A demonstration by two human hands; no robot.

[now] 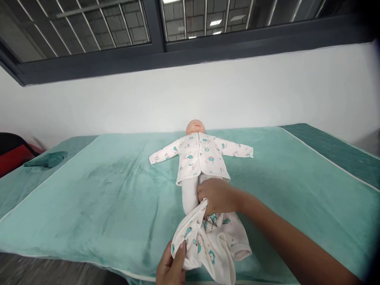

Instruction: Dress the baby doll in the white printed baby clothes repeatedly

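Note:
A baby doll (pixel 195 126) lies on its back, head toward the wall, in a white printed jacket (pixel 200 156) with its sleeves spread out. White cloth legs (pixel 189 194) show below the hem. Over the doll's lower legs are white printed baby pants (pixel 212 241) with the same pattern, bunched and partly pulled on. My right hand (pixel 218 194) grips the upper edge of the pants beside one doll leg; its fingertips are partly hidden. Closer to the front edge, my left hand (pixel 172 265) pinches the lower left part of the pants between thumb and fingers.
A green plush cover (pixel 113 198) with white piping spreads under the doll. Behind it stands a white wall (pixel 142 101) below a dark-framed window (pixel 192 53) with bars. A red and black item (pixel 18 154) sits at the far left, near a folded green cloth (pixel 49 159).

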